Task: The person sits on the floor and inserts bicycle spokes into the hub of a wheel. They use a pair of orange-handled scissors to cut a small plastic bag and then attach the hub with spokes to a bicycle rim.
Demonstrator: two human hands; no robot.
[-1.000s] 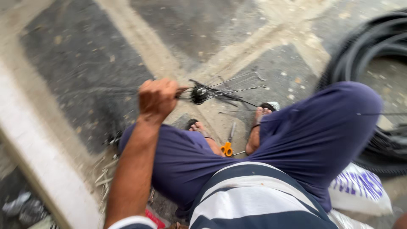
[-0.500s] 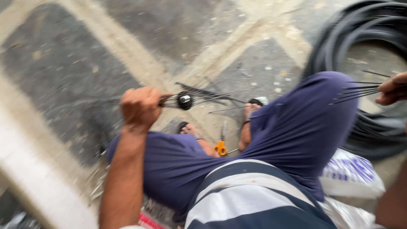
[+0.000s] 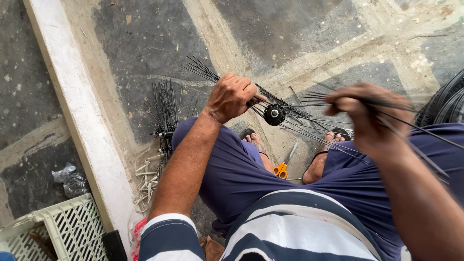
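Spokes (image 3: 309, 121) fan out from the black hub (image 3: 274, 115), which hangs above your knees over the stone floor (image 3: 145, 43). Your left hand (image 3: 233, 96) is clenched on the spokes just beside the hub; your right hand (image 3: 365, 118) is closed on a few loose spokes. Hold the hub level and feed one spoke at a time, so the fan does not tangle. Motion blurs the right hand, so its fingertips are hard to read. Scissors (image 3: 282, 166) lie between your feet, and the tyre (image 3: 442, 104) is cut off at the edge
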